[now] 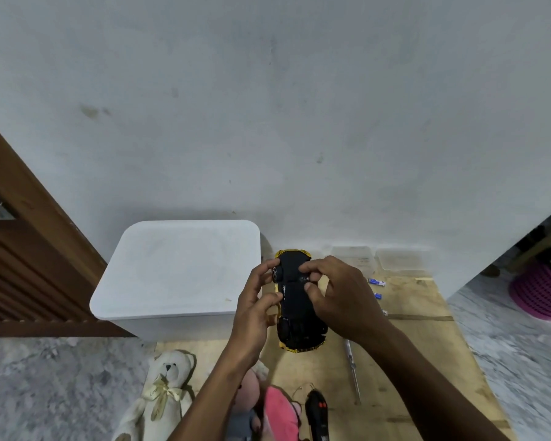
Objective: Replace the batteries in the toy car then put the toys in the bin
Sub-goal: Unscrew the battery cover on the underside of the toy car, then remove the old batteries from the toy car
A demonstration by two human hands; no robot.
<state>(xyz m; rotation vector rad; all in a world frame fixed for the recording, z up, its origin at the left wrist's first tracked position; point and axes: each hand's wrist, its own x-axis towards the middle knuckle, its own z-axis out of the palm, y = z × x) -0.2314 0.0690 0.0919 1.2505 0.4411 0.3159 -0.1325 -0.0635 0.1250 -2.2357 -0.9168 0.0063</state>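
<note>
Plywood board (420,361), left hand (258,310) and right hand (341,300) gripping upturned toy car (299,329), lengthwise toward wall (299,122)

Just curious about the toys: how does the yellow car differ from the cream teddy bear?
The toy car is held upside down by the left hand and right hand; the teddy bear lies untouched on the floor. The car is yellow and black; the bear is cream with a bow. Both are outside the bin.
</note>
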